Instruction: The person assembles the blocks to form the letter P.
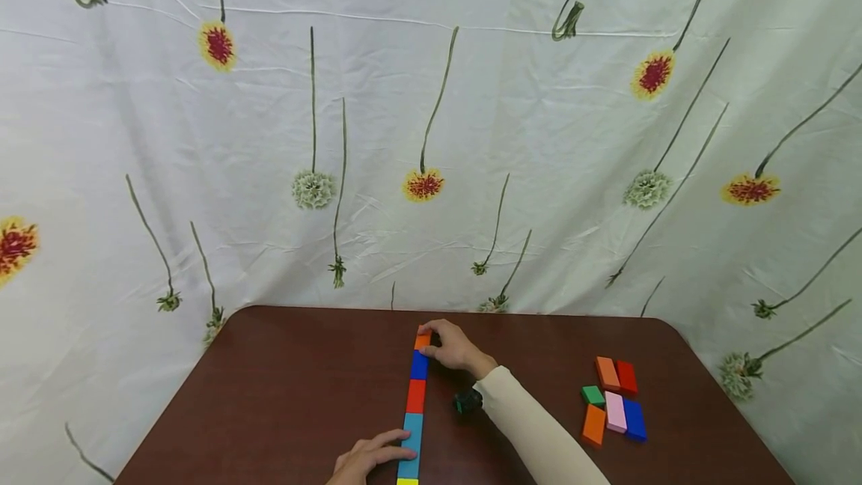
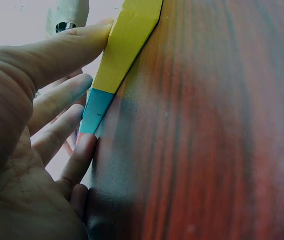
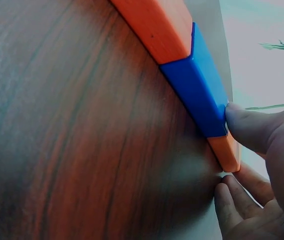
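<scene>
A straight row of flat blocks runs away from me on the table. At its far end is an orange block [image 1: 422,341], then a blue block [image 1: 419,365], a red block [image 1: 416,396], a light blue block [image 1: 413,426] and a yellow block [image 2: 129,45]. My right hand [image 1: 459,348] holds the orange block, its fingers bent round the far end and its thumb [image 3: 244,125] at the joint with the blue block. With fingers extended, my left hand [image 1: 367,460] touches the side of the light blue block, while its thumb [image 2: 74,50] lies against the yellow one.
Loose blocks lie to the right: light orange [image 1: 607,373], red [image 1: 626,377], green [image 1: 592,395], pink [image 1: 615,412], blue [image 1: 634,420] and orange [image 1: 594,425]. The brown table [image 1: 303,380] ends just beyond the row, before a flowered cloth [image 1: 377,230].
</scene>
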### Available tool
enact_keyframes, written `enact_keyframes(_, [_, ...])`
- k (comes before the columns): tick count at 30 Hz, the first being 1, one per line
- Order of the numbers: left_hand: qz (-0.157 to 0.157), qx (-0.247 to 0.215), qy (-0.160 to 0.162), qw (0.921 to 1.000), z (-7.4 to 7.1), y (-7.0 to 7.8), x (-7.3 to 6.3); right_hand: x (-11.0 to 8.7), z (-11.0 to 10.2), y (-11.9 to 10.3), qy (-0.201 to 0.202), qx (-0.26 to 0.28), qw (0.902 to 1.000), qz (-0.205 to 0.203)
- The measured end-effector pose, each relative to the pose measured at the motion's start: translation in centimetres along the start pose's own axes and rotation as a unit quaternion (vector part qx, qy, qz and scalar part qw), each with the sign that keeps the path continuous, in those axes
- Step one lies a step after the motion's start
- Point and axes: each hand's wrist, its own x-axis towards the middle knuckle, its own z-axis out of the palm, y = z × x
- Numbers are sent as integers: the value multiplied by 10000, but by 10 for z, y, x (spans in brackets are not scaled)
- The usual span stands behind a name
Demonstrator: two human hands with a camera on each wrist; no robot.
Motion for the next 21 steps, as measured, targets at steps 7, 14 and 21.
enact_keyframes(7, [82,50,47,9999,-1,3,-1,1,1,2,-27,-39,10000,-2])
enact_keyframes(14, [-24,14,12,10000,-1,0,1,0,-2,2,21,-23,9999,-117])
enact_keyframes(21, [-3,88,3,10000,0,0,1,-4,-15,9,70,147,9998,-77])
